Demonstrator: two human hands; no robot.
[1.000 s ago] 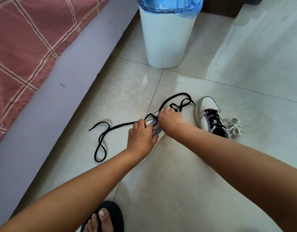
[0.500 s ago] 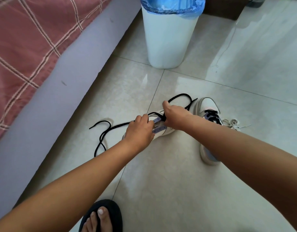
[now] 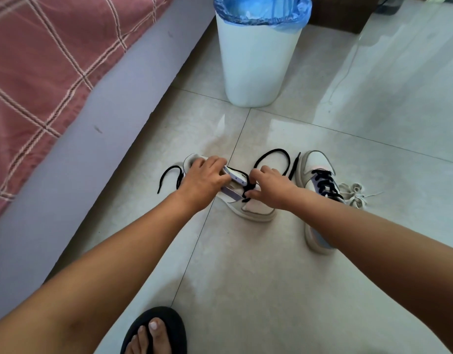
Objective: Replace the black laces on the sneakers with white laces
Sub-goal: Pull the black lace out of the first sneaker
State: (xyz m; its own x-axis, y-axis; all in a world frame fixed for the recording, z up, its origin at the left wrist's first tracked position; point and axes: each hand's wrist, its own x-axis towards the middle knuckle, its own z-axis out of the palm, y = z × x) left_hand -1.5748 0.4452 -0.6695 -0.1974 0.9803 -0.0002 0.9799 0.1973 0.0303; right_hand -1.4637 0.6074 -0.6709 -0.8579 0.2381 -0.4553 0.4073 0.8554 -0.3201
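Note:
A white sneaker (image 3: 256,209) lies on the floor tiles in front of me, its black lace (image 3: 272,155) mostly pulled out and trailing to both sides. My left hand (image 3: 203,180) grips the sneaker's upper at the lilac eyelet strip. My right hand (image 3: 270,186) pinches the black lace where it crosses the eyelets. The second sneaker (image 3: 319,190) stands to the right, partly behind my right forearm, with black laces threaded. A bundle of white laces (image 3: 355,194) lies beside it on the right.
A white bin (image 3: 256,57) with a blue liner stands on the floor behind the sneakers. A bed with a red checked cover (image 3: 41,62) and grey side runs along the left. My foot in a black sandal (image 3: 153,333) shows at the bottom.
The sneaker under my hands has come more into sight and lies flatter. My left hand moved onto its upper, my right hand dropped to the lace at the eyelets. The lace's left tail has drawn in.

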